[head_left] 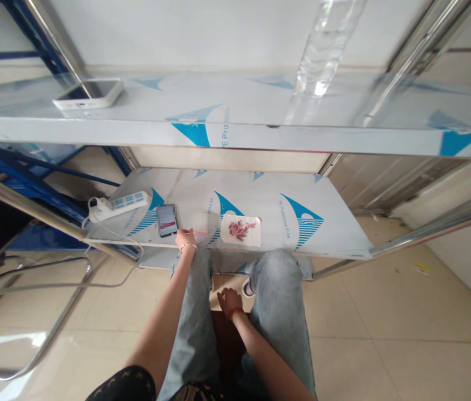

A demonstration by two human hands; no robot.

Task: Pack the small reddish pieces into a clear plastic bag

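Observation:
My left hand rests at the front edge of the lower shelf, fingers curled together. It is right beside the lower corner of a phone with a lit screen, and a small clear plastic bag lies just to its right. What the fingers hold, if anything, is hidden. Farther right, a white square sheet carries a pile of small dark-red pieces. Between my knees, below the shelf edge, my right hand is closed with fingers bent inward; its contents, if any, cannot be made out.
A white power strip with a plugged-in cable lies at the left of the lower shelf. Overhead, the upper shelf bears a white phone-like device and a clear water bottle. Metal chair legs stand at left.

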